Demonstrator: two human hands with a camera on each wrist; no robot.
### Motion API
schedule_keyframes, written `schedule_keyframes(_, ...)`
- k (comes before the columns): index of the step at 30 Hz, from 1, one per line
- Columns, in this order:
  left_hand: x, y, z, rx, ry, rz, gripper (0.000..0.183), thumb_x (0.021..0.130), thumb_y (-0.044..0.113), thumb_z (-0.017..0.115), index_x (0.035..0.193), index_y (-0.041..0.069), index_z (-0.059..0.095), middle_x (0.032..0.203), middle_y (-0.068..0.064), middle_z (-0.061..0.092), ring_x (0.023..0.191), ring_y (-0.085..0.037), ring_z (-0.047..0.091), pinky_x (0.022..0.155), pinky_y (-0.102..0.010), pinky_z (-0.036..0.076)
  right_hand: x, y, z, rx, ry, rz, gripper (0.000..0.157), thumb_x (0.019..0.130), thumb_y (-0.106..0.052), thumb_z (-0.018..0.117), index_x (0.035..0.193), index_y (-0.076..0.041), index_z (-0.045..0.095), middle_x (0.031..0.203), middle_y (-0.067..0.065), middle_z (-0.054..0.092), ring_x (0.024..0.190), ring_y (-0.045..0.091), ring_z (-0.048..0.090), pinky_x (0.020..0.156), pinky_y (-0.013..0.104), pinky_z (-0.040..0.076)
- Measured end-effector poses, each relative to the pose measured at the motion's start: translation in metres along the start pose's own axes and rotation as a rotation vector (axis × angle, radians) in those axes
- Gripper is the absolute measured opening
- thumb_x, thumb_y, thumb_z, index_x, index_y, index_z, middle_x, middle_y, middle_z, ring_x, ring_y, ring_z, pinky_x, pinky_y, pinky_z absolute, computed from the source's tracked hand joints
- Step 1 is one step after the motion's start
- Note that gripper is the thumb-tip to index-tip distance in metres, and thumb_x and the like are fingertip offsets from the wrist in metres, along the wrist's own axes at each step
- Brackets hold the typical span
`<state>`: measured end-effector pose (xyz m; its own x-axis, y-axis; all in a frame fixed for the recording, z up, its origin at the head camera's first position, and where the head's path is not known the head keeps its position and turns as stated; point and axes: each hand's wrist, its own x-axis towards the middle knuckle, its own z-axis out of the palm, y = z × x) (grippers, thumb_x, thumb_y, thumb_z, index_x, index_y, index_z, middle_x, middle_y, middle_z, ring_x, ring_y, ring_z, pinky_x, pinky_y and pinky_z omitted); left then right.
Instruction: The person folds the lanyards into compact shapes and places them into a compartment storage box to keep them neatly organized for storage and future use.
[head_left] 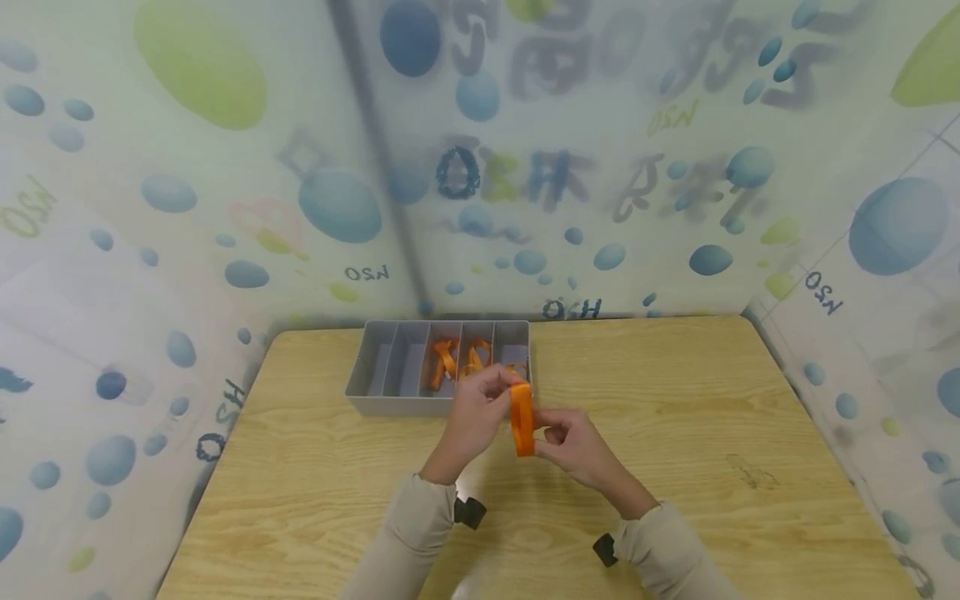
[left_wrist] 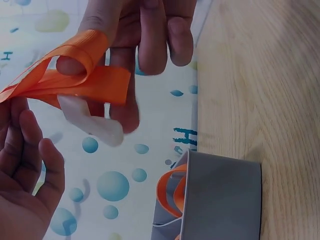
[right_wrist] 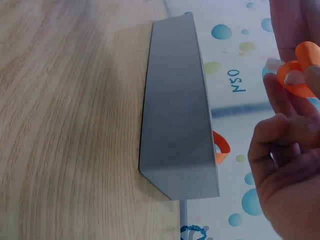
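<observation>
Both hands hold a looped, flat orange ribbon point(head_left: 522, 421) above the table, just in front of the grey divided box. My left hand point(head_left: 476, 417) pinches it near its upper end. On its right side, my right hand point(head_left: 576, 447) grips it between thumb and fingers. The left wrist view shows the ribbon point(left_wrist: 100, 90) curving around a fingertip of the right hand point(left_wrist: 145, 35). A small white piece point(left_wrist: 92, 122) hangs under it there. In the right wrist view the ribbon point(right_wrist: 300, 91) is partly hidden behind the fingers.
The grey box point(head_left: 408, 407) stands near the table's back edge, split by thin dividers. More orange ribbons point(head_left: 444, 360) lie in its middle and right compartments. A patterned curtain point(head_left: 600, 167) surrounds the wooden table point(head_left: 675, 375). Dark straps point(head_left: 470, 512) show at the wrists.
</observation>
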<state>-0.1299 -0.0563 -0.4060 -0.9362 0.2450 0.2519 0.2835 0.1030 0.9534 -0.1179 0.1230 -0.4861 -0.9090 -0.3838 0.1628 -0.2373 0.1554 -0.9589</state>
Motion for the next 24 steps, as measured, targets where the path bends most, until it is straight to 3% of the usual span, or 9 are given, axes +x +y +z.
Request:
schedule_keyframes(2, 0.0, 0.001, -0.001, -0.005, -0.003, 0.004, 0.007, 0.093, -0.003, 0.065, 0.089, -0.008, 0.068, 0.081, -0.021, 0.069, 0.068, -0.006, 0.058, 0.066, -0.024, 0.048, 0.001, 0.0, 0.0, -0.003, 0.002, -0.01, 0.038, 0.086, -0.004, 0.077, 0.122, 0.001, 0.068, 0.056, -0.002, 0.042, 0.047, 0.003, 0.031, 0.044, 0.019, 0.026)
schedule_keyframes(6, 0.003, -0.017, 0.0, -0.016, -0.006, 0.029, 0.007, 0.094, 0.001, 0.066, 0.09, -0.004, 0.07, 0.082, -0.017, 0.071, 0.068, -0.008, 0.06, 0.065, -0.024, 0.048, 0.003, -0.001, 0.0, 0.008, -0.012, -0.03, 0.048, 0.085, 0.0, 0.076, 0.131, 0.0, 0.062, 0.056, -0.001, 0.041, 0.048, 0.004, 0.034, 0.044, 0.02, 0.029)
schedule_keyframes(9, 0.005, -0.03, 0.0, -0.043, -0.016, 0.048, 0.008, 0.094, 0.004, 0.067, 0.091, -0.001, 0.071, 0.083, -0.015, 0.071, 0.069, -0.011, 0.061, 0.064, -0.025, 0.048, 0.004, 0.0, 0.001, 0.03, -0.036, -0.042, 0.044, 0.086, 0.0, 0.075, 0.129, 0.0, 0.064, 0.058, 0.0, 0.043, 0.048, 0.004, 0.033, 0.044, 0.02, 0.029)
schedule_keyframes(16, 0.003, -0.034, 0.001, -0.074, -0.043, 0.056, 0.009, 0.095, 0.004, 0.065, 0.091, -0.002, 0.071, 0.085, -0.015, 0.07, 0.067, -0.012, 0.058, 0.062, -0.025, 0.046, 0.003, 0.002, 0.001, 0.028, -0.062, -0.093, 0.027, 0.087, -0.002, 0.075, 0.114, -0.001, 0.07, 0.055, 0.0, 0.042, 0.048, 0.002, 0.034, 0.044, 0.019, 0.029)
schedule_keyframes(24, 0.003, -0.033, 0.002, -0.07, -0.041, 0.058, 0.009, 0.095, 0.005, 0.065, 0.091, -0.001, 0.071, 0.084, -0.014, 0.07, 0.069, -0.012, 0.06, 0.062, -0.026, 0.05, 0.002, 0.001, 0.002, -0.001, -0.042, -0.133, 0.026, 0.086, 0.0, 0.075, 0.112, 0.0, 0.071, 0.068, 0.004, 0.051, 0.051, 0.006, 0.038, 0.047, 0.02, 0.032)
